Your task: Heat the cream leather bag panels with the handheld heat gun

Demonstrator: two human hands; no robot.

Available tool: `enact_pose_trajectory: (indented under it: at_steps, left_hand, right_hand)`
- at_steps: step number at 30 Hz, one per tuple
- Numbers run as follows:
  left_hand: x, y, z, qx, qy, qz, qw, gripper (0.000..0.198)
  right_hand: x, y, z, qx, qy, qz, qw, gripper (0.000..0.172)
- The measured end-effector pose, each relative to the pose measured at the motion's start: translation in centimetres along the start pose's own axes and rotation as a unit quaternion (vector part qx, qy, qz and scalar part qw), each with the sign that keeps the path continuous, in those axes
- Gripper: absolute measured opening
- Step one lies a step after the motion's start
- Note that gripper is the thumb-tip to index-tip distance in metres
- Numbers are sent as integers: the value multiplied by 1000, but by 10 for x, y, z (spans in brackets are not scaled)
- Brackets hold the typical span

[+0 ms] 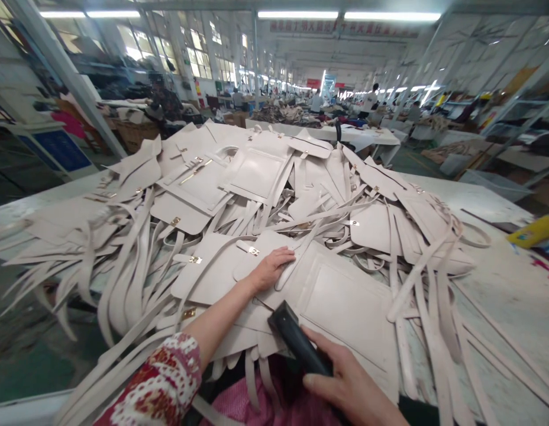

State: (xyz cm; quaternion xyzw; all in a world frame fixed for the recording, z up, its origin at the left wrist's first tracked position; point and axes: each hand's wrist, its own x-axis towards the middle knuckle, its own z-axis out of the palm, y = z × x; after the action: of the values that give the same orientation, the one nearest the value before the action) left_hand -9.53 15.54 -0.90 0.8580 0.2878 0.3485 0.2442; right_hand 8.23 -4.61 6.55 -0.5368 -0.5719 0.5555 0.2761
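Note:
My left hand (274, 267) lies with fingers stretched out on a beige leather-like bag panel (252, 266), its fingertips by a narrow beige strap (296, 257). My right hand (345, 378) is wrapped round the handle of a black hand-held tool (296, 337) with a boxy head; its exact kind does not show. The tool's head is just over the near edge of the panels, below my left wrist. Right of it spreads a larger panel with a stitched rectangular pocket (332, 296). Small gold metal clasps (254, 251) sit on several flaps.
A big heap of beige bag pieces (257, 168) with dangling straps covers much of the white table (500, 204). A yellow object (534, 232) lies at the right edge. Behind are other work tables, a person (164, 100) at the left, and slanted metal posts.

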Motion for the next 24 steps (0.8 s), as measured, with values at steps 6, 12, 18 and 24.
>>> enact_pose_trajectory:
  at_steps: [6, 12, 18, 24]
  left_hand:
    - [0, -1, 1, 4, 2, -4, 1000, 30]
    - [-1, 0, 1, 7, 0, -6, 1000, 31]
    - [-2, 1, -1, 16, -3, 1, 1000, 32]
    - [-2, 1, 2, 26, 6, 0, 1000, 29]
  right_hand:
    - [-9, -2, -18, 86, 75, 60, 992, 72]
    - [-11, 12, -18, 110, -20, 44, 993, 67]
    - [23, 3, -24, 171, 109, 64, 977, 69]
    - [60, 11, -78, 205, 111, 59, 971, 46]
